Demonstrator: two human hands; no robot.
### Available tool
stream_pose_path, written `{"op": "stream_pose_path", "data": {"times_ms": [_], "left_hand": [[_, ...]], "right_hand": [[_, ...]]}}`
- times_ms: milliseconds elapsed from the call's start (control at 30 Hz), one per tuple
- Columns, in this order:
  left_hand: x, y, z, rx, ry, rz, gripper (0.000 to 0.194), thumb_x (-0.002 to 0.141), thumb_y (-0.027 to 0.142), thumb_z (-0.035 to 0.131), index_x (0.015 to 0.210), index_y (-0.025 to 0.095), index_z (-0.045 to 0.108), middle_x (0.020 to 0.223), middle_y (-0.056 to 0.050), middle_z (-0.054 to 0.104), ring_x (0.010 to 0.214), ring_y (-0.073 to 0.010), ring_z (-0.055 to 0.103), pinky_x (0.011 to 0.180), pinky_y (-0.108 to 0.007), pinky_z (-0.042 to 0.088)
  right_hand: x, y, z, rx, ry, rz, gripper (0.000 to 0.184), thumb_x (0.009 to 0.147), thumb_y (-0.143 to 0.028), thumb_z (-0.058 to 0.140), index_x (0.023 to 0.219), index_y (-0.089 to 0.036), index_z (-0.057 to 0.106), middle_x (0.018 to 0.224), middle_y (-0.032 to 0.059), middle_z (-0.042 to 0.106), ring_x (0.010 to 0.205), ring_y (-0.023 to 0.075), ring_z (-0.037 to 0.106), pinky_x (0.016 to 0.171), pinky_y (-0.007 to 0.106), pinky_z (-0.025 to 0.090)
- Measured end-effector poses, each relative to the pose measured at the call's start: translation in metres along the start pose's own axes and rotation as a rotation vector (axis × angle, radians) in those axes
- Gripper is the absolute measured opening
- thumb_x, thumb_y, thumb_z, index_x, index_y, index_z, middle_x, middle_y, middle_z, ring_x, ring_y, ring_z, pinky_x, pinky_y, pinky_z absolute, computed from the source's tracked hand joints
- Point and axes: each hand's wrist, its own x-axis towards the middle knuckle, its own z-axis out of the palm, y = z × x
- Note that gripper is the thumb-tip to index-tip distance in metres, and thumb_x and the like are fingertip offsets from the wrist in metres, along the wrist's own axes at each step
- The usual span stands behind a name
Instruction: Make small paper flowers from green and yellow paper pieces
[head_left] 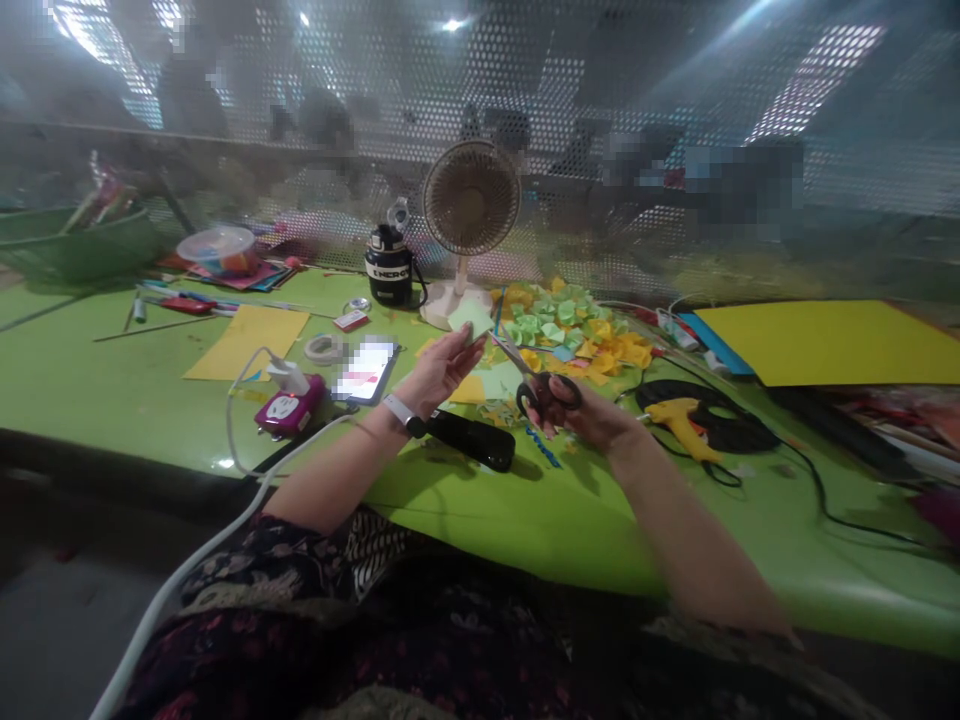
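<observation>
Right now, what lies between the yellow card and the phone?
A roll of tape sits there on the green table, as the head view shows.

perforated screen [637, 70] behind green table [600, 530]

I count one left hand [439, 375], one right hand [592, 415], one green paper square [471, 320], one pair of scissors [544, 390], one desk fan [471, 200], one hot glue gun [679, 425], one small yellow card [246, 342] and one large yellow card [832, 340].
</observation>
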Motion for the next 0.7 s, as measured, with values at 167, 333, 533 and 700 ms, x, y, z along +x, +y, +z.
{"op": "stream_pose_path", "data": {"times_ms": [167, 333, 533, 700], "left_hand": [[-0.0010, -0.0011, 0.0010, -0.007, 0.003, -0.003, 0.014, 0.090, 0.013, 0.064, 0.100, 0.013, 0.073, 0.092, -0.007, 0.077, 0.097, -0.0158, 0.074, 0.095, -0.025, 0.057], [-0.0002, -0.0044, -0.0016, 0.015, -0.048, 0.001, 0.009, 0.089, 0.013, 0.065, 0.095, 0.013, 0.072, 0.093, -0.008, 0.077, 0.101, -0.0168, 0.074, 0.098, -0.027, 0.056], [-0.0052, -0.0080, -0.0021, 0.045, -0.132, -0.010, 0.008, 0.085, 0.007, 0.068, 0.081, 0.014, 0.067, 0.091, -0.007, 0.076, 0.099, -0.0182, 0.074, 0.099, -0.031, 0.055], [-0.0066, -0.0071, -0.0024, 0.059, -0.175, 0.014, 0.011, 0.082, 0.007, 0.071, 0.079, 0.015, 0.063, 0.090, -0.005, 0.076, 0.101, -0.0195, 0.074, 0.101, -0.034, 0.053]], "right_hand": [[0.0000, -0.0001, -0.0004, 0.005, -0.002, 0.003, 0.059, 0.063, -0.070, 0.078, 0.082, -0.017, 0.063, 0.065, 0.0030, 0.066, 0.049, 0.0120, 0.057, 0.043, 0.023, 0.046], [0.0003, 0.0009, -0.0016, 0.032, -0.009, -0.012, 0.057, 0.066, -0.070, 0.077, 0.082, -0.017, 0.063, 0.066, 0.0026, 0.066, 0.050, 0.0121, 0.058, 0.043, 0.023, 0.047], [0.0024, 0.0016, -0.0011, 0.089, -0.029, -0.049, 0.057, 0.067, -0.070, 0.076, 0.085, -0.018, 0.060, 0.066, 0.0011, 0.066, 0.053, 0.0117, 0.060, 0.043, 0.020, 0.047], [0.0034, 0.0034, -0.0015, 0.114, -0.015, -0.058, 0.057, 0.067, -0.069, 0.077, 0.087, -0.019, 0.058, 0.067, 0.0009, 0.066, 0.056, 0.0126, 0.062, 0.043, 0.020, 0.047]]}}
